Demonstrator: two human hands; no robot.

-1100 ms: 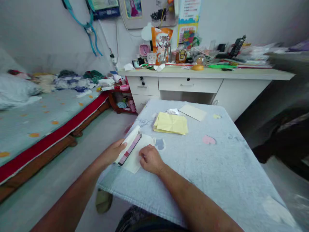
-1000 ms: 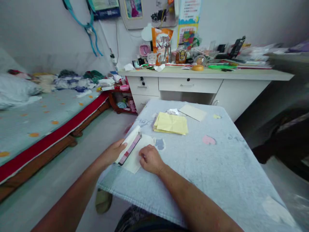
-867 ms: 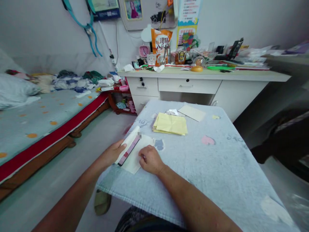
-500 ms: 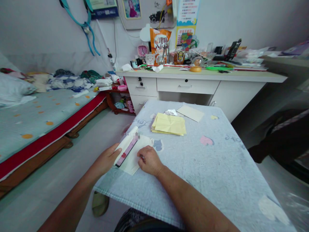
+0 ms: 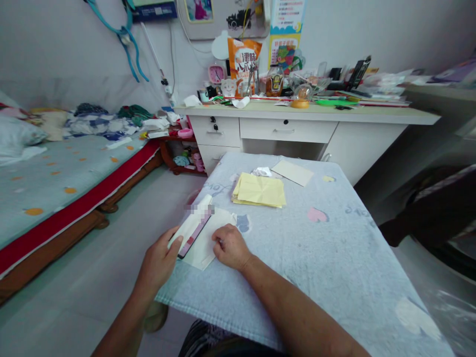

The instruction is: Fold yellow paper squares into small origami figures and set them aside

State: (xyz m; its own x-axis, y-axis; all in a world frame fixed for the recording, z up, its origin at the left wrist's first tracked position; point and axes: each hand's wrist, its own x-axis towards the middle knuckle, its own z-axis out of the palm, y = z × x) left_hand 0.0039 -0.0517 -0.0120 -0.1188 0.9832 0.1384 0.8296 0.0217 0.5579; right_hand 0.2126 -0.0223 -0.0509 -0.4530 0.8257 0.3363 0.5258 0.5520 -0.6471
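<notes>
My left hand [image 5: 162, 255] grips the near end of a folded white paper [image 5: 190, 222], thumb on top. Under its right edge shows a narrow strip of a phone-like flat object [image 5: 194, 239] with a dark rim and a pinkish face. A white sheet [image 5: 208, 243] lies beneath, flat on the cloth. My right hand [image 5: 231, 248] rests on the right part of that sheet, fingers curled in; what they hold, if anything, is hidden. Farther back are a stack of yellow papers [image 5: 259, 190], a crumpled white tissue [image 5: 262, 171] and a pale card [image 5: 293, 172].
A blue patterned cloth [image 5: 316, 258] covers the table. Behind it stands a white desk [image 5: 290, 130] with a snack bag [image 5: 243, 64], a jar [image 5: 274, 82] and clutter. A bed [image 5: 67, 173] is on the left, and a slipper [image 5: 155, 317] lies on the floor.
My left hand has turned, and the folded paper now covers more of the phone-like object, leaving a narrower strip. My right hand has hardly moved. The view has shifted slightly.
</notes>
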